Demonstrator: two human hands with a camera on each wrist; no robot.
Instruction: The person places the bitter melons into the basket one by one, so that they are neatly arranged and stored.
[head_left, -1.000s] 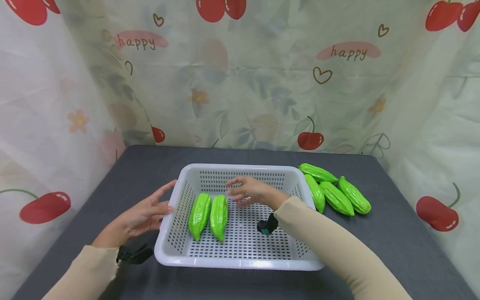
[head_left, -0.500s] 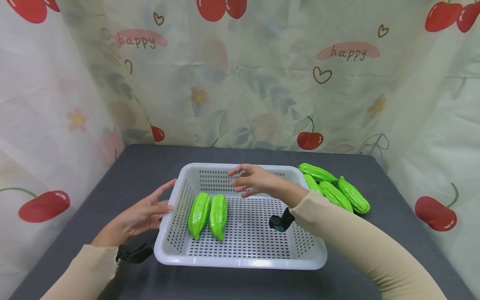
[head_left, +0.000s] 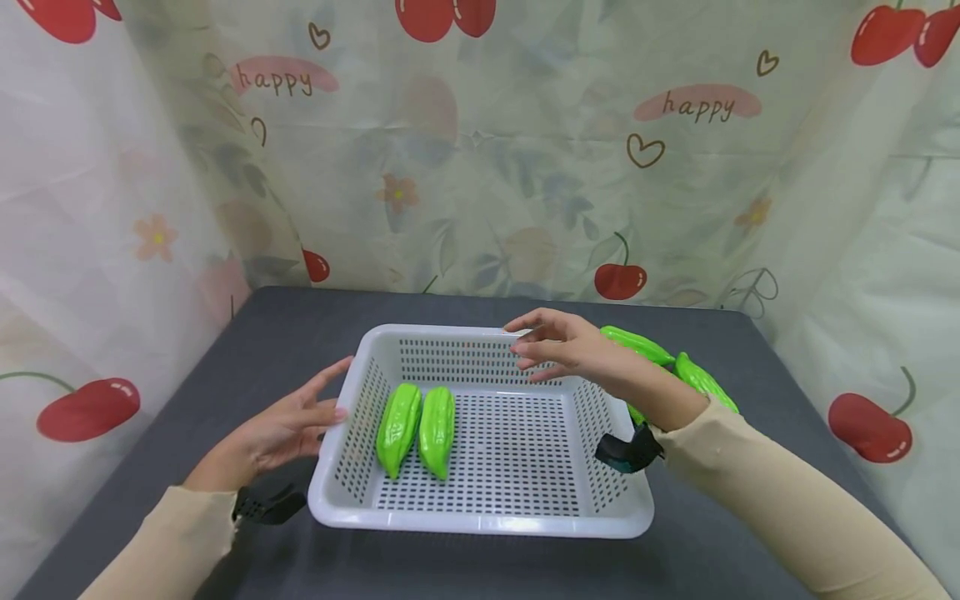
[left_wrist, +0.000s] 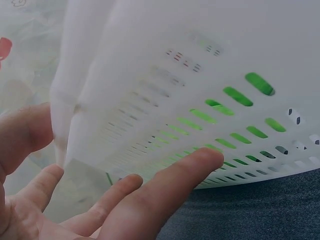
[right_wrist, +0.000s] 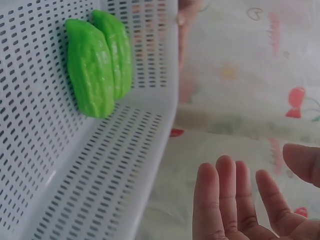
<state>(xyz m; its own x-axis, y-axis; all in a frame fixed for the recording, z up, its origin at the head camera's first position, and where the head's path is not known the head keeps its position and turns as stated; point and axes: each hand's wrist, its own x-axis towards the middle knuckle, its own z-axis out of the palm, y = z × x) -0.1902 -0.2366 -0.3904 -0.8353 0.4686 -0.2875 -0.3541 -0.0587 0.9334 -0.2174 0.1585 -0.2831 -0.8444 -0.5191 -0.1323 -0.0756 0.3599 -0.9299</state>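
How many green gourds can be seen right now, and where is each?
5: left gourd and right gourd in the basket; far gourd and outermost gourd on the table beyond the right arm; a sliver of another gourd beside the basket's right side. The arm may hide more.

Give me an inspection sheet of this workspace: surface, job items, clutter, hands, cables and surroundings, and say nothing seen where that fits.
Surface: dark gray tabletop.
Job items: perforated white plastic basket holding two bitter melons side by side in its left half; other bitter melons on the tabletop to its right, partly hidden by the right arm.
Clutter: nothing seen.
Left hand: fingers spread at the basket's left rim.
Right hand: holds nothing, above the far rim.
Cables: nothing seen.
Surroundings: cherry-print sheeting.
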